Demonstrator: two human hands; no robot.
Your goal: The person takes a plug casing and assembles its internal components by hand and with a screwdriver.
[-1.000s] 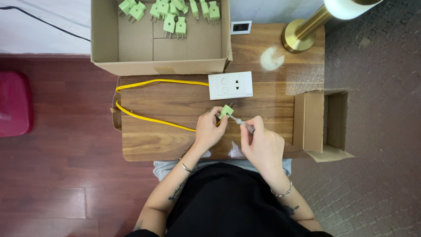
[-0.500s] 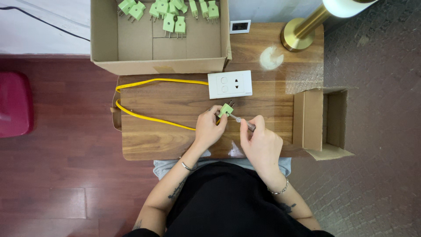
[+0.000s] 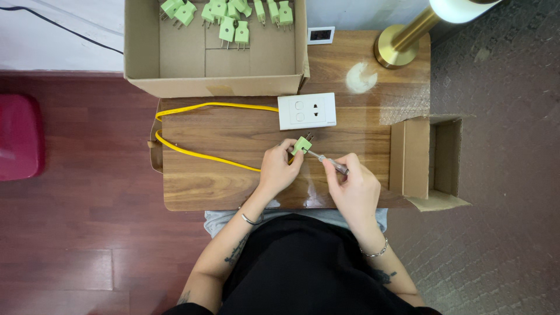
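Dark red floorboards are meeting a grey patterned floor covering beneath a small wooden desk (image 3: 233, 186). Sitting across the desk's far edge, a large open cardboard box (image 3: 146, 64) is holding a scatter of pale green plugs (image 3: 227, 26), while a smaller open carton (image 3: 429, 157) is hanging off the right side. A brass lamp base (image 3: 396, 49) is standing at the far right corner, near a white socket plate (image 3: 307, 111), from which a yellow cable (image 3: 192, 153) is looping round toward the hands. The left hand (image 3: 279, 169) is resting on the desk, its grip pinching a pale green plug (image 3: 301, 144) with prongs pointing away. The right hand (image 3: 353, 186), curled into a fist, is gripping a small screwdriver (image 3: 331, 163), its tip touching the plug.
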